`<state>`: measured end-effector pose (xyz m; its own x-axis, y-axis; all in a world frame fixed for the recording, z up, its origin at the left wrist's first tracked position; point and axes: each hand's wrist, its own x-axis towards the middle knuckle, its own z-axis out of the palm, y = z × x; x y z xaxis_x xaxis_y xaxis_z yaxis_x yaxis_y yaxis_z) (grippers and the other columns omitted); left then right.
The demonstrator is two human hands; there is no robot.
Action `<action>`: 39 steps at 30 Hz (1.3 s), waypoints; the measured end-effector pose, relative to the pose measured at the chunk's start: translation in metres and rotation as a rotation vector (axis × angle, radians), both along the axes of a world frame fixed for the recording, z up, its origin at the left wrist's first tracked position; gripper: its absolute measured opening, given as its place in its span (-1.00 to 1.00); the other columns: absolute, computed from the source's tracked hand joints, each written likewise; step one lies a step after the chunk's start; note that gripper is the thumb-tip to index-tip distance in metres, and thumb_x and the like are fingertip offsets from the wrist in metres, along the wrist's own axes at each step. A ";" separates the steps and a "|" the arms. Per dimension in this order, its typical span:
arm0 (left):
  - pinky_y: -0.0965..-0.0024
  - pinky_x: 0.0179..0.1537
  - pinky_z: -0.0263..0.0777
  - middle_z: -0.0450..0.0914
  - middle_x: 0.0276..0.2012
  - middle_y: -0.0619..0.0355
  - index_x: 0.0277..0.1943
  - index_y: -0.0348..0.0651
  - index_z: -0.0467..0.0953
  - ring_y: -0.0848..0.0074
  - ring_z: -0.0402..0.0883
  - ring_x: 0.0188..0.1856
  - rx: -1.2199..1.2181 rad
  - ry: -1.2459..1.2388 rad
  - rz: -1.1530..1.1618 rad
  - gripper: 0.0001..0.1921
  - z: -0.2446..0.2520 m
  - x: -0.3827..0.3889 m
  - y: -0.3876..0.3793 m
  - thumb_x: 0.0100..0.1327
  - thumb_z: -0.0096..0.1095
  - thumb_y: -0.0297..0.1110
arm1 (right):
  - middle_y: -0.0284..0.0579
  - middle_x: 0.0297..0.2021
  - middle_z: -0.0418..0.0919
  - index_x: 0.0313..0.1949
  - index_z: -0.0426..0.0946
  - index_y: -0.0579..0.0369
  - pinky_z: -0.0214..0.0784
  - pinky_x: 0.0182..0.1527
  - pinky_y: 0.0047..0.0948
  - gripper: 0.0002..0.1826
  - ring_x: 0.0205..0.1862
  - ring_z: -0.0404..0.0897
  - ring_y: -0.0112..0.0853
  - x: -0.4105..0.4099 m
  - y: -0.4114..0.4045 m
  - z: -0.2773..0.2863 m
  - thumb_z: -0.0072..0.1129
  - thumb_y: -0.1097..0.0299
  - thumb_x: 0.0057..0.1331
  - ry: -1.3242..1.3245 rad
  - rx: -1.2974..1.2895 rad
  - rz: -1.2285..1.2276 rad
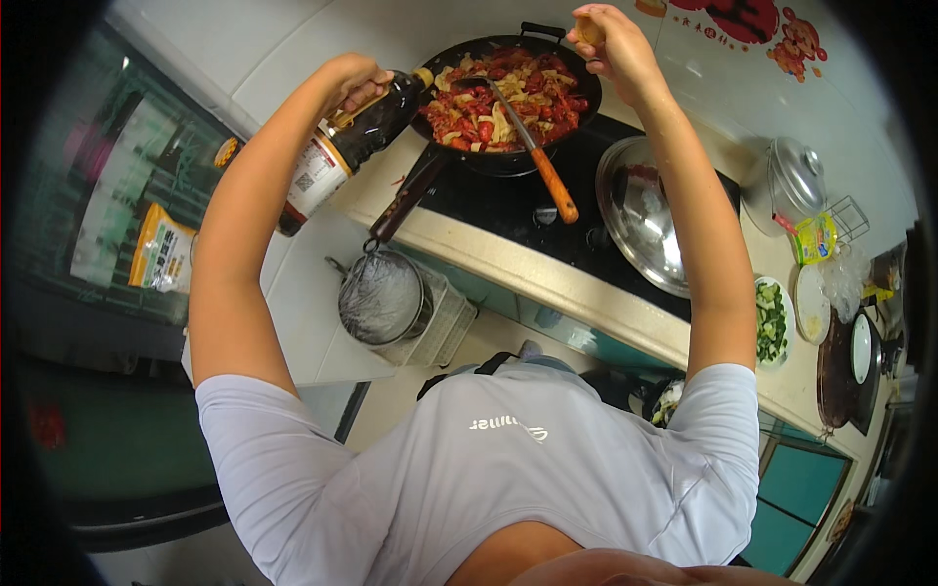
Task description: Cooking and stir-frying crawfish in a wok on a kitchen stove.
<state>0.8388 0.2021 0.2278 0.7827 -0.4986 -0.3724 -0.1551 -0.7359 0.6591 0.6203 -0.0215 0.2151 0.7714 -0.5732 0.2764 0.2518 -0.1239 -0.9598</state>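
My left hand (pixel 357 82) grips the handle of a large dark sauce bottle (pixel 381 121), tilted with its yellow neck at the wok's left rim. No stream from the bottle can be made out. My right hand (pixel 612 47) is raised by the wok's far right side, its fingers curled round a small yellowish piece (pixel 588 31), perhaps a cap. The black wok (pixel 595 91) stands on the stove, full of red crayfish and pale flat strips (pixel 502 124). A ladle with a wooden handle (pixel 555 183) rests in the food, its handle over the near rim.
A steel lid (pixel 637 212) lies on the black cooktop (pixel 498 198), under my right forearm. Further right are a metal pot (pixel 784 183), a plate of chopped greens (pixel 771 322) and a cutting board (pixel 835 373). A covered pot (pixel 385 297) stands below the wok's long handle (pixel 407 201).
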 end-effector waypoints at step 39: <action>0.62 -0.82 -0.19 0.04 -0.84 0.42 -0.50 -0.20 0.31 0.76 -0.12 -0.86 -0.595 0.308 -0.004 -0.71 0.043 0.042 -0.038 0.19 -0.03 -0.16 | -0.30 -0.54 0.40 -0.28 0.32 0.00 0.18 -0.58 -0.59 -0.82 -0.59 0.33 -0.58 0.010 -0.033 0.001 -0.19 0.23 0.23 0.077 -0.081 -0.001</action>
